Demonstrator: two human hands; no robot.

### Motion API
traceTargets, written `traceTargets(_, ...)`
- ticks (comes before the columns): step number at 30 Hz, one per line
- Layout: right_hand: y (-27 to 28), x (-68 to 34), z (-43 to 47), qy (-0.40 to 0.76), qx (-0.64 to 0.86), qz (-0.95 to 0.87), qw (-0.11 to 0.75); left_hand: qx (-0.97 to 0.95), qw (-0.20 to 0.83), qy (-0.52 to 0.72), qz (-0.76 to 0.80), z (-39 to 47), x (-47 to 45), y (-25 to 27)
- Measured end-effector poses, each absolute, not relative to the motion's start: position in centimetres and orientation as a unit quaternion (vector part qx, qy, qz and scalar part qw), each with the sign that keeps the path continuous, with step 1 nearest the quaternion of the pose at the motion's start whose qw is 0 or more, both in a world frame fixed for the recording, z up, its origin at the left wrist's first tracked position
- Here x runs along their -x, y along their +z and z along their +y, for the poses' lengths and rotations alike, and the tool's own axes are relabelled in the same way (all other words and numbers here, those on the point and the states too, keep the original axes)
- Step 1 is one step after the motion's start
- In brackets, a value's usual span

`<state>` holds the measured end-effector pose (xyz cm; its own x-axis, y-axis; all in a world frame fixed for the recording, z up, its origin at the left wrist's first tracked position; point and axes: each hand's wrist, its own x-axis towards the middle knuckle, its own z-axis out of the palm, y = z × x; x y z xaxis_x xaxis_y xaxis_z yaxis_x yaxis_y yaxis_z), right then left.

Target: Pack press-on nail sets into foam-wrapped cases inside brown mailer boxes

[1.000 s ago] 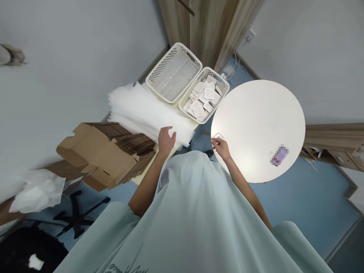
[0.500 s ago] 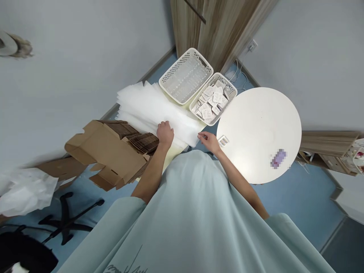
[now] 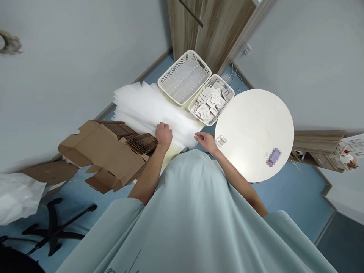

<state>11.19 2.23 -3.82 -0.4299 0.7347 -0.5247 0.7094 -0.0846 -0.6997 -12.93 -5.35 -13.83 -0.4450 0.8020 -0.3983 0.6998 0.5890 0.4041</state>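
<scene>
White foam sheets point(image 3: 142, 100) lie in a fanned, loose stack in front of me. My left hand point(image 3: 164, 134) rests on the stack's near side, fingers curled down and tips hidden, so what they grip is unclear. At the right end of the stack, my right hand point(image 3: 206, 141) pinches the edge of the top sheet between thumb and fingers; that end curls slightly. Close to the right wrist, a small clear case point(image 3: 221, 141) with printed content sits on the rim of a round white table point(image 3: 256, 117).
Flattened brown cardboard boxes point(image 3: 99, 151) are piled left of my left forearm. Beyond the sheets stand a white basket point(image 3: 160, 81) of clear plastic pieces and a smaller basket point(image 3: 231, 93) of printed white packets. A blurred purple object point(image 3: 273, 157) lies on the table. A black chair base point(image 3: 54, 229) stands lower left.
The view has shifted slightly. My right hand has moved a little leftward with the sheet's end, which now looks more curled. My left hand stays at the same place on the stack.
</scene>
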Motion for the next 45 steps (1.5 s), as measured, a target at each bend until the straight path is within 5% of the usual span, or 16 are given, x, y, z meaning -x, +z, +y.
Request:
traceTargets(22,-3.3,-11.3,1.9,0.512,0.518,-0.685,-0.003,-0.408,0.272,0.137,0.861,-5.5,12.3,-11.6)
traceTargets(29,-0.8,-10.1,3.3,0.437,0.475,-0.757,0.106,-0.440,0.220,0.251,0.834,-6.5,10.4,-5.1)
traceTargets(33,0.7,-8.3,4.8,0.406,0.437,-0.790,0.142,-0.472,0.243,0.272,0.802,-6.2,8.3,-1.8)
traceTargets(40,-0.1,-7.4,7.0,0.491,0.491,-0.720,0.014,-0.524,0.320,0.287,0.735,-5.4,5.2,-0.2)
traceTargets(45,1.1,-11.0,6.1,0.490,0.507,-0.704,0.086,-0.443,0.375,0.406,0.705,-5.2,3.9,-0.1)
